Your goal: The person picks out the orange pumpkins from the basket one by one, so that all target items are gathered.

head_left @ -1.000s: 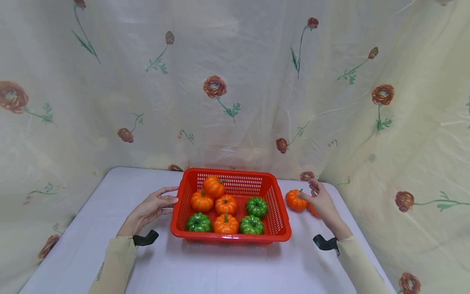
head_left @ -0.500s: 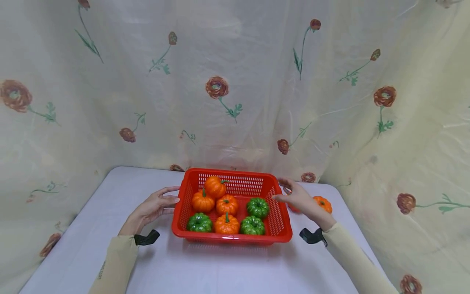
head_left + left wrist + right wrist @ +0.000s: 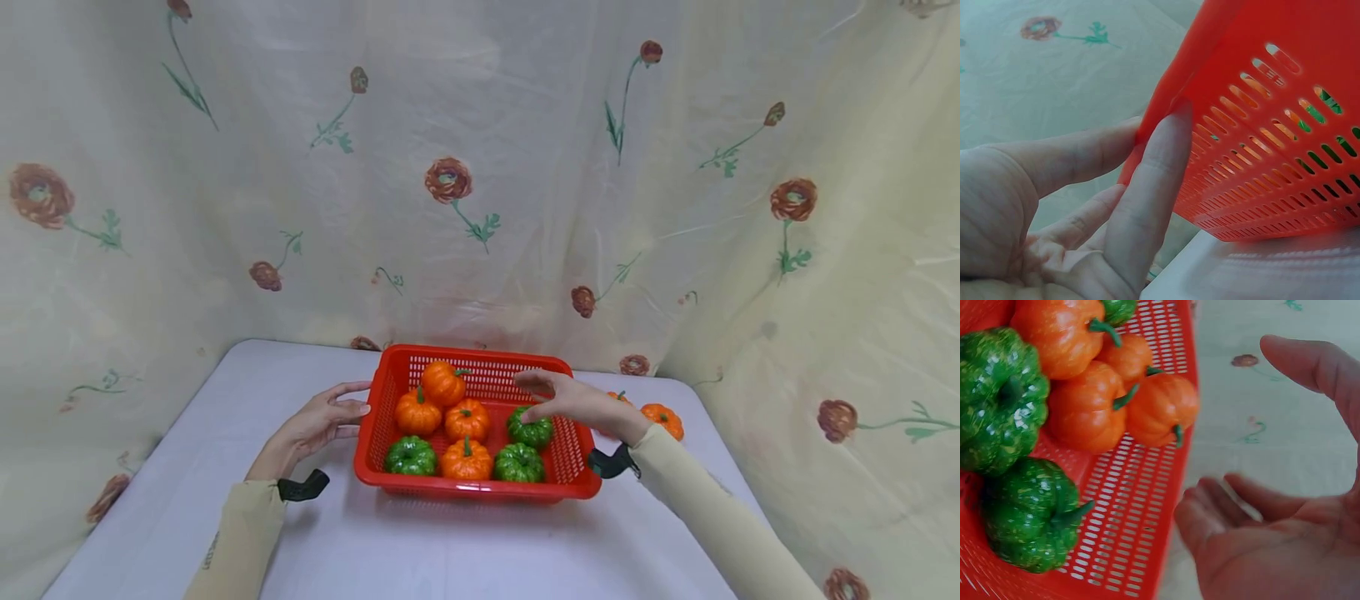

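Note:
A red perforated basket (image 3: pixel 495 492) stands on the table, with several orange pumpkins (image 3: pixel 467 459) and three green pumpkins (image 3: pixel 519 463) inside. At its left end my left hand (image 3: pixel 318 421) touches the rim. The left wrist view has the thumb against the lip and another finger (image 3: pixel 1154 181) extended below it on the outer wall. My right hand (image 3: pixel 581 404) hovers over the basket's right part, above the far green pumpkin (image 3: pixel 536 433). Its thumb and fingers are spread apart and hold nothing, as the right wrist view (image 3: pixel 1279 544) confirms.
Two orange pumpkins lie on the table right of the basket: one in plain sight (image 3: pixel 663 420), the other mostly hidden behind my right hand. A floral curtain (image 3: pixel 480 275) hangs behind the white-covered table (image 3: pixel 480 558) and along both sides.
My right hand has moved left, from above the loose pumpkins at the right, across the rim to over the basket. The left hand has stayed at the left rim.

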A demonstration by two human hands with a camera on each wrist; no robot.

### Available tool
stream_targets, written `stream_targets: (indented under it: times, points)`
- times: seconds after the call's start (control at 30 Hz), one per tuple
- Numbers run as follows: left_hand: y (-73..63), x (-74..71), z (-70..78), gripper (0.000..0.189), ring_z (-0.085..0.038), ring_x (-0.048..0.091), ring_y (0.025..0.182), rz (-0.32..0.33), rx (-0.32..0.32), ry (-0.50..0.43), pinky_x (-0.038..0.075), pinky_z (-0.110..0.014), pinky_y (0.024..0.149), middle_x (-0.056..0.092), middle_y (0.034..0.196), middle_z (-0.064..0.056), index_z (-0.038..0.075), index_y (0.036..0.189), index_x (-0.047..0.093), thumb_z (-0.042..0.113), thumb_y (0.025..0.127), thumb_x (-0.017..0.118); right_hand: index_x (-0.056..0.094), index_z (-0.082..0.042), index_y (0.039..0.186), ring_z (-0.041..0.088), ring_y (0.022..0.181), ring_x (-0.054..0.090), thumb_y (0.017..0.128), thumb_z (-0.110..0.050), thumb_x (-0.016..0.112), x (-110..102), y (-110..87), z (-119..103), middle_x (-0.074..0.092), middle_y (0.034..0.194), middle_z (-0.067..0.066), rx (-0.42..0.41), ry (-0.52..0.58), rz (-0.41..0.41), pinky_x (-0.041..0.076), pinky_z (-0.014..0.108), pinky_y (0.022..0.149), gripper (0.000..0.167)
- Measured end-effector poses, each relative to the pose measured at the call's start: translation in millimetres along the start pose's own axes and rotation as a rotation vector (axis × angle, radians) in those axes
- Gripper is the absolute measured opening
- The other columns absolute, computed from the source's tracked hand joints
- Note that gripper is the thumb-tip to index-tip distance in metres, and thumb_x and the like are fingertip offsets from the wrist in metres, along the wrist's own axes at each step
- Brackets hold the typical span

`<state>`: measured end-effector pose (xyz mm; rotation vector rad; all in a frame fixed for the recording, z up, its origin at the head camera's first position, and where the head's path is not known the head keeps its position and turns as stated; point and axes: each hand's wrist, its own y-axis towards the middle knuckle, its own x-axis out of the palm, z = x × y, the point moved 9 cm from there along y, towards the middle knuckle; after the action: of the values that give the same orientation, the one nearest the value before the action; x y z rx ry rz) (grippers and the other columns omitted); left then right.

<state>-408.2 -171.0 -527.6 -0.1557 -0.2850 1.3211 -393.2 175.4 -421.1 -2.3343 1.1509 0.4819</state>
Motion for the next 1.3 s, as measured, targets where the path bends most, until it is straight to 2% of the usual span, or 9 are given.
stream_targets:
  times: [0.07,0.17,0.33,0.57,0.73,0.93,1.07,1.3]
  points:
    - [-0.7,0.2,-0.6,0.07,-0.022,0.067,0.101,-0.003,-0.005,-0.002,0.057,-0.039,0.087,0.059,0.127,-0.012,0.016,0.148,0.036,0.02,0.088,0.071,0.041,-0.017,0.145,0.031,0.142,0.032,0.085,-0.027,0.073,7,7.2,3,0.04,0.151,0.006,-0.004,0.014,-0.045,0.034,0.05,0.114,0.069]
    - [-0.9,-0.5,-1.1,0.07,-0.022,0.067,0.1,-0.003,-0.007,-0.002,0.057,-0.039,0.087,0.057,0.129,-0.014,0.017,0.148,0.036,0.02,0.088,0.071,0.04,-0.012,0.146,0.033,0.141,0.033,0.086,-0.024,0.073,17,18.5,4,0.039,0.152,0.011,-0.027,0.035,-0.098,0.037,0.048,0.112,0.069]
    - [0.0,-1.7,-0.8,0.07,-0.022,0.067,0.1,-0.004,-0.003,-0.004,0.057,-0.04,0.088,0.056,0.13,-0.015,0.017,0.148,0.036,0.02,0.088,0.071,0.039,-0.006,0.145,0.033,0.141,0.034,0.087,-0.018,0.071,30,38.9,8,0.039,0.151,0.015,-0.028,0.084,-0.127,0.037,0.045,0.113,0.068]
    - [-0.2,-0.7,-0.1,0.067,-0.023,0.068,0.099,-0.007,-0.003,-0.003,0.056,-0.042,0.09,0.057,0.13,-0.015,0.017,0.147,0.037,0.019,0.089,0.07,0.034,-0.003,0.148,0.032,0.142,0.035,0.085,-0.007,0.07,44,65.3,14,0.036,0.153,0.014,0.007,0.139,-0.112,0.035,0.046,0.114,0.072]
    - [1.2,-0.8,-2.2,0.066,-0.023,0.067,0.1,-0.009,-0.006,0.004,0.056,-0.04,0.089,0.053,0.136,-0.017,0.017,0.147,0.037,0.02,0.089,0.069,0.038,-0.002,0.145,0.031,0.138,0.039,0.084,-0.004,0.07,49,79.2,21,0.041,0.15,0.015,0.033,0.148,-0.09,0.035,0.047,0.114,0.069]
    - [1.5,-1.6,-3.8,0.067,-0.023,0.067,0.101,-0.002,-0.011,0.001,0.056,-0.04,0.089,0.051,0.138,-0.018,0.018,0.147,0.038,0.022,0.088,0.07,0.039,0.0,0.143,0.03,0.129,0.046,0.083,-0.002,0.07,60,88.7,30,0.046,0.144,0.016,0.078,0.128,-0.107,0.036,0.048,0.112,0.067]
    - [2.0,-2.0,-3.0,0.067,-0.023,0.068,0.102,-0.001,-0.013,-0.014,0.057,-0.04,0.088,0.053,0.137,-0.016,0.019,0.147,0.038,0.021,0.088,0.07,0.038,0.0,0.144,0.028,0.122,0.049,0.082,0.004,0.067,66,95.1,31,0.048,0.14,0.016,0.089,0.16,-0.111,0.038,0.045,0.111,0.069]
    - [2.3,-2.1,-1.6,0.066,-0.022,0.068,0.101,-0.007,-0.005,-0.021,0.057,-0.039,0.087,0.058,0.131,-0.014,0.017,0.146,0.039,0.019,0.088,0.07,0.036,0.0,0.146,0.026,0.121,0.049,0.079,0.009,0.065,69,105.5,35,0.046,0.142,0.015,0.093,0.149,-0.1,0.039,0.044,0.11,0.074]
